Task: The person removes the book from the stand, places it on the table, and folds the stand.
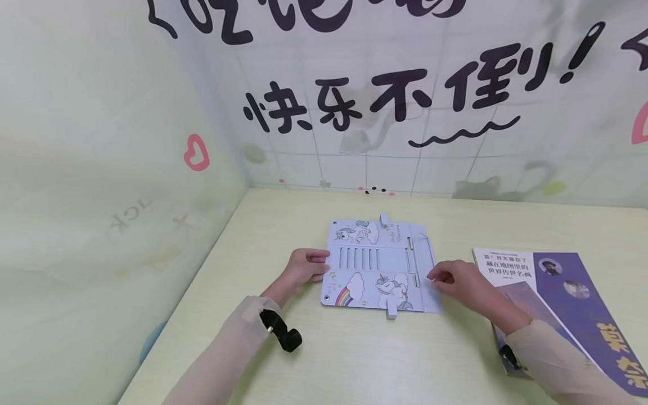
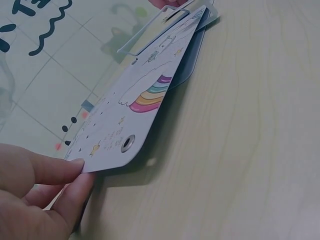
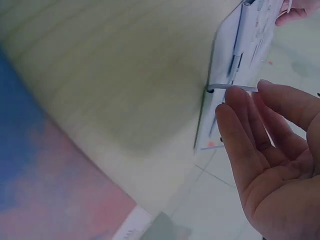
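A pale lilac book stand (image 1: pixel 362 260) with unicorns, clouds and a rainbow printed on it is held tilted over the table. My left hand (image 1: pixel 305 265) grips its left edge; in the left wrist view the thumb and fingers pinch that edge beside a metal eyelet (image 2: pixel 128 143). At the opposite side, my right hand (image 1: pixel 458 281) pinches a thin wire support (image 3: pixel 222 86) between thumb and fingers. In the left wrist view, the wire stands away from the panel. Two page clips, an upper clip (image 1: pixel 383 219) and a lower clip (image 1: pixel 391 308), stick out from the stand's edges.
To the right lie a purple and white book (image 1: pixel 582 304) and a smaller book (image 1: pixel 526 306) on top of it, partly under my right forearm. The pale wooden table (image 1: pixel 283 219) meets a printed wall covering (image 1: pixel 314 169) at the back and left.
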{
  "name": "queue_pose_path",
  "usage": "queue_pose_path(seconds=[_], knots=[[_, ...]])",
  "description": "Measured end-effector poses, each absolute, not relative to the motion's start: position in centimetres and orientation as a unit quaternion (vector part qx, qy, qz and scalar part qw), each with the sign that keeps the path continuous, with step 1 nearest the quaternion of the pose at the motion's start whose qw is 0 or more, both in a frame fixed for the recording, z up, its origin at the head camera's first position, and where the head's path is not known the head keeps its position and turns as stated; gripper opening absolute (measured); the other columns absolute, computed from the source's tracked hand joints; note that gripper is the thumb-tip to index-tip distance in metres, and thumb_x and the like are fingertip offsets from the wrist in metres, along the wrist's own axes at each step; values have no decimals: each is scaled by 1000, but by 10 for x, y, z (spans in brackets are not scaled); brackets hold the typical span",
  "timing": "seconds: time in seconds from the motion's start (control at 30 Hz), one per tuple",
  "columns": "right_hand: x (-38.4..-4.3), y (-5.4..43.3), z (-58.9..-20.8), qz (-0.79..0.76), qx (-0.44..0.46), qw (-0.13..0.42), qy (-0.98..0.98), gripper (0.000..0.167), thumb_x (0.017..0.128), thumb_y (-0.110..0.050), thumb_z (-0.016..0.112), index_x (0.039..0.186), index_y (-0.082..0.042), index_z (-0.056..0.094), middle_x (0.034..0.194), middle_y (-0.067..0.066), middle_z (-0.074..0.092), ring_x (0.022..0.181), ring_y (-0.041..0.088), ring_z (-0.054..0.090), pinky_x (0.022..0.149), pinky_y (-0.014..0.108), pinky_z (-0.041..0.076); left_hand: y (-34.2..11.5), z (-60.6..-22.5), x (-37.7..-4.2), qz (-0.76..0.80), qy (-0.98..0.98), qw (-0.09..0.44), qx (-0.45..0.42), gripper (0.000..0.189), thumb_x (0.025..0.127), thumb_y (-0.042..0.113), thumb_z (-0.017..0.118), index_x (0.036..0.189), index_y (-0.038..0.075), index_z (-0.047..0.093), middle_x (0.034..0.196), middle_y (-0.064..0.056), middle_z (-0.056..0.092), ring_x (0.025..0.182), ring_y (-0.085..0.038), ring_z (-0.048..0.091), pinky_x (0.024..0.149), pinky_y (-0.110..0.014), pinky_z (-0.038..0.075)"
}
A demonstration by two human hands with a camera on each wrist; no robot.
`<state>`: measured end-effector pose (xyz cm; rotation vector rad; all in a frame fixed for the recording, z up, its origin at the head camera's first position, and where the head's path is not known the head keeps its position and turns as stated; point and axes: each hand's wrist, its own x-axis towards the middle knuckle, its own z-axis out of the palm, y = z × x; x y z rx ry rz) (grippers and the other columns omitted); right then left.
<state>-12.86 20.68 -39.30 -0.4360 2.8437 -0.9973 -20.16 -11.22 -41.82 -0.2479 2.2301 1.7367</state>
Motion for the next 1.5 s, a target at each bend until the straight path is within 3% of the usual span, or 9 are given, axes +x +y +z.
queue_pose_path(seconds=[0.23,0.77,1.5], knots=[[-137,209,-398,-334,-137,35,932,8,77,3,68,80,-4,67,73,-1,61,67,12,52,58,22,46,-112,-419,-202,609,773,155,-85,38,77,-12,64,114,-2,62,98,-12,59,75,-15,60,64,-26,55],[-142,201,-399,-317,-154,37,935,8,74,3,71,77,-4,70,73,-1,63,66,10,52,57,22,45,-112,-417,-202,607,774,156,-87,37,78,-11,64,113,-2,62,97,-12,59,74,-16,60,63,-26,55],[-149,195,-397,-317,-159,96,930,10,73,5,70,71,-3,65,70,-1,60,65,12,51,59,26,45,-112,-419,-201,609,771,154,-103,37,77,-10,65,112,1,63,97,-10,59,74,-15,59,61,-25,54]])
